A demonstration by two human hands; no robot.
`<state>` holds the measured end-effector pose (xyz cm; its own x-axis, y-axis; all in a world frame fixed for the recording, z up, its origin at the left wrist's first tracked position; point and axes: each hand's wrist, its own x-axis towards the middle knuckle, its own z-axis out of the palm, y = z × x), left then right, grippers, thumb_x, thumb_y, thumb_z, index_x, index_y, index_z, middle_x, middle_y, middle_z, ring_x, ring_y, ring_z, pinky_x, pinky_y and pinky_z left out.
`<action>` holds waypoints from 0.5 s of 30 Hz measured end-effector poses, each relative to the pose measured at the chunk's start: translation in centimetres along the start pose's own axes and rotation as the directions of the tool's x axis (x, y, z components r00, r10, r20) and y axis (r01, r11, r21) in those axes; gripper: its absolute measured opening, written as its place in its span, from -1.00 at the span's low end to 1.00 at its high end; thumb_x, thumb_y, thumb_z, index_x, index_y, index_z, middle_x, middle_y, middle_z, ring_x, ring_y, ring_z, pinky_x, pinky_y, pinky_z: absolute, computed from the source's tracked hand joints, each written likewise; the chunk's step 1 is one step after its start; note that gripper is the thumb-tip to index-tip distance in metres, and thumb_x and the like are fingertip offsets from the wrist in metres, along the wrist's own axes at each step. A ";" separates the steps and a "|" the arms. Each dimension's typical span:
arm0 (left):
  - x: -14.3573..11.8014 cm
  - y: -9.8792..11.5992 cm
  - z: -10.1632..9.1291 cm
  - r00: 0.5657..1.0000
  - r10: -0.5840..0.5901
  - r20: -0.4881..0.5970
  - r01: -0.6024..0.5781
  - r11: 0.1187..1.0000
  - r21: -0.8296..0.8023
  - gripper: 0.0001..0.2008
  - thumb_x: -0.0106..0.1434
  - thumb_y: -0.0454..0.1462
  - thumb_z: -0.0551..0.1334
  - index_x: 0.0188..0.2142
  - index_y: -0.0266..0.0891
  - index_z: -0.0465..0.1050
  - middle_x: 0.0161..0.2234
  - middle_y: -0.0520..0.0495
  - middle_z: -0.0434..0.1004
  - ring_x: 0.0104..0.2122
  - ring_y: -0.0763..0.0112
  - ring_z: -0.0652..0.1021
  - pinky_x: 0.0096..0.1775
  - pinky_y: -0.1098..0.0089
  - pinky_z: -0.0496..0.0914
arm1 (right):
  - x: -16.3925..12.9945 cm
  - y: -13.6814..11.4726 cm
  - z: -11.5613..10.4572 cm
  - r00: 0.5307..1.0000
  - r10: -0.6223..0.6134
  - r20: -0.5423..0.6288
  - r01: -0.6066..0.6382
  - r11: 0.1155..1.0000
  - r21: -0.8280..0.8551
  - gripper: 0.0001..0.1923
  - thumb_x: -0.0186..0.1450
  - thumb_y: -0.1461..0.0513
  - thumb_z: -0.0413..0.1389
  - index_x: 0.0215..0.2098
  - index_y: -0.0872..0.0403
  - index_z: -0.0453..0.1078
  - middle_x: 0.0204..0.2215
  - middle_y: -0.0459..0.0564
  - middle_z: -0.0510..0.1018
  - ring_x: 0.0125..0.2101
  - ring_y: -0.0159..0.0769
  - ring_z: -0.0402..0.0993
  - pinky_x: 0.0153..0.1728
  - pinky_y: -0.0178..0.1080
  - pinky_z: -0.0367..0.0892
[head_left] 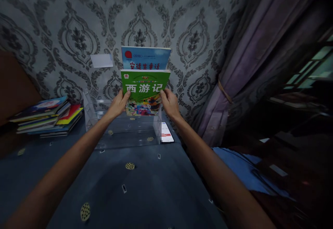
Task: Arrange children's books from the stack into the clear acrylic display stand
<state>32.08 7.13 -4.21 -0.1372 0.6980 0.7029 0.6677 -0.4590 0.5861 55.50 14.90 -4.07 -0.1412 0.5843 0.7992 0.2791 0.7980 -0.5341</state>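
Both my hands hold a green picture book [144,85] upright, cover toward me. My left hand [118,103] grips its left edge and my right hand [169,102] grips its right edge. The book's lower part sits inside a clear acrylic rack [104,118] that stands on the blue patterned tabletop [145,187]. Behind the green book a blue book [145,58] stands upright in the same rack, against the wall.
A stack of several books [48,116] lies left of the rack. A phone [166,132] with a lit screen lies flat beside the rack's right end. A purple curtain [241,66] hangs at the right. Blue cloth [241,166] lies below it.
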 end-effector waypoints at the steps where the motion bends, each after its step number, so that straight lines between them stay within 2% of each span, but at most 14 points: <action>1: -0.1 0.1 -0.1 1.000 0.003 0.000 -0.003 1.000 -0.004 -0.33 0.36 0.24 -0.04 0.04 -0.25 0.40 -0.11 -0.25 0.59 0.15 0.02 0.47 0.20 0.00 0.31 | 0.0 0.0 0.0 1.000 -0.001 -0.001 0.001 1.000 0.002 -0.41 0.37 -0.27 -0.18 -0.31 0.00 0.36 -0.39 0.03 0.57 -0.34 -0.12 0.47 -0.27 -0.11 0.37; 9: -0.5 0.5 -0.2 1.000 -0.001 -0.004 0.001 1.000 0.020 -0.35 0.36 0.25 -0.05 -0.04 -0.26 0.41 -0.16 -0.26 0.59 0.11 0.01 0.49 0.15 -0.04 0.37 | -0.2 -0.2 -0.2 1.000 0.004 -0.014 -0.004 1.000 0.023 -0.38 0.35 -0.28 -0.15 -0.25 0.02 0.40 -0.33 0.09 0.62 -0.31 -0.08 0.52 -0.24 -0.06 0.40; 15: -0.7 0.4 -0.3 0.999 0.036 -0.020 -0.036 0.999 0.015 -0.40 0.37 0.23 -0.03 -0.06 -0.22 0.40 -0.16 -0.22 0.58 0.07 0.04 0.51 0.10 0.02 0.41 | -0.3 -0.2 -0.3 1.000 0.015 -0.012 -0.014 1.000 0.024 -0.35 0.35 -0.28 -0.15 -0.20 0.05 0.44 -0.28 0.12 0.64 -0.27 -0.06 0.53 -0.23 -0.06 0.42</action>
<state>32.26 6.33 -4.36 -0.1279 0.6698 0.7315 0.6833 -0.4750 0.5544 55.79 14.56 -4.09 -0.1256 0.5940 0.7946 0.2585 0.7929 -0.5518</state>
